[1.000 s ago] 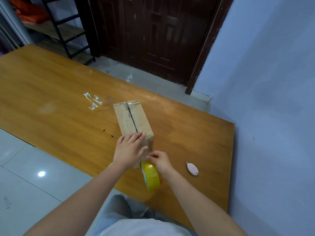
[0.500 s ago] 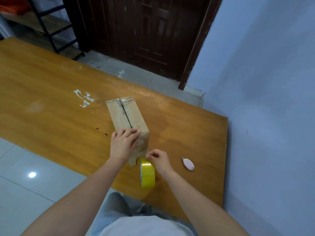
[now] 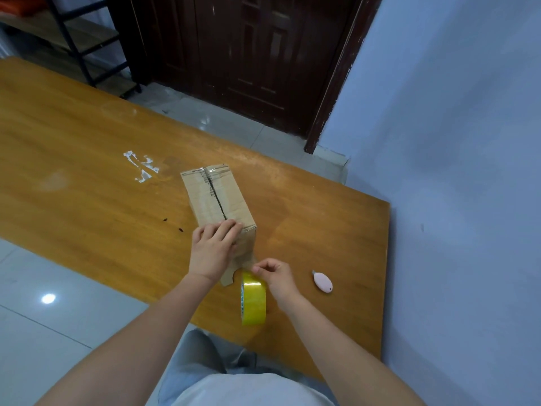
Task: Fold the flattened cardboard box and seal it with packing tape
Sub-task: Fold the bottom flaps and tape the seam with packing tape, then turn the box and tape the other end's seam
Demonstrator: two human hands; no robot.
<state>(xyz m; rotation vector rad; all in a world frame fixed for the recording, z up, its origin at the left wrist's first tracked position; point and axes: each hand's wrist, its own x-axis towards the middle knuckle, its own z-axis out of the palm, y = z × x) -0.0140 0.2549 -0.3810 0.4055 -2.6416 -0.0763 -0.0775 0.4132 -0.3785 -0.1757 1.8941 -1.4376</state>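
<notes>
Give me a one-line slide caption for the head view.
Left hand steadies the box on the table while the right hand pinches tape at the roll, cutter nearby.

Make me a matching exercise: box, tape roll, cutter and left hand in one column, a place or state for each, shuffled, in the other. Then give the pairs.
Things:
1. box
2. tape roll
3. cutter
4. left hand

Places or states:
A. lies alone near the table's right edge
B. rests on the box's near end
C. stands on edge below the right hand
D. folded, dark seam along its top

Pairs: 1-D, 2-C, 3-A, 4-B
</notes>
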